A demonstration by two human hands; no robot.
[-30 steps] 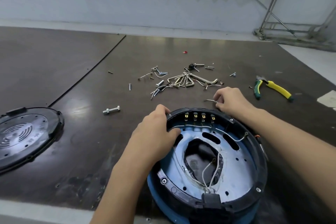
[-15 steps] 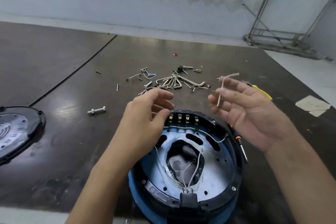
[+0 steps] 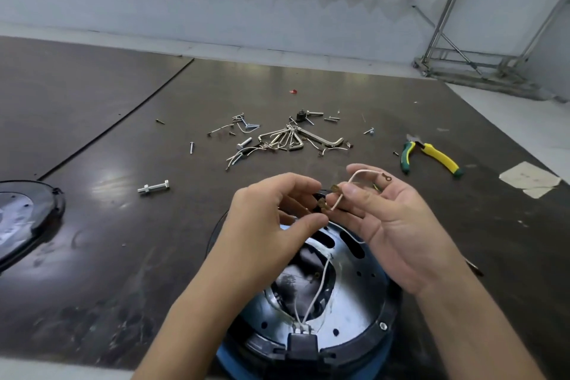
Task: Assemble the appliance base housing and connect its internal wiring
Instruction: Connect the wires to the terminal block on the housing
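The round blue and black base housing (image 3: 354,315) lies open side up at the table's near edge, with white wires (image 3: 317,290) running to a black connector at its front rim. Above its far rim, my right hand (image 3: 398,225) is palm up and pinches a short white wire (image 3: 354,177) with brass ring terminals at its ends. My left hand (image 3: 271,219) is close beside it, its fingertips pinching the wire's lower terminal (image 3: 322,203). Both hands hide the housing's far rim.
A pile of hex keys, screws and wire bits (image 3: 287,139) lies beyond the hands. A bolt (image 3: 153,187) is at the left, green-yellow pliers (image 3: 431,154) at the right, a black round cover (image 3: 27,219) at the left edge, paper scraps (image 3: 529,179) far right.
Both hands left the housing rim and rose above it. My right hand picked up the short wire from the table, and my left hand closed in to pinch its terminal.
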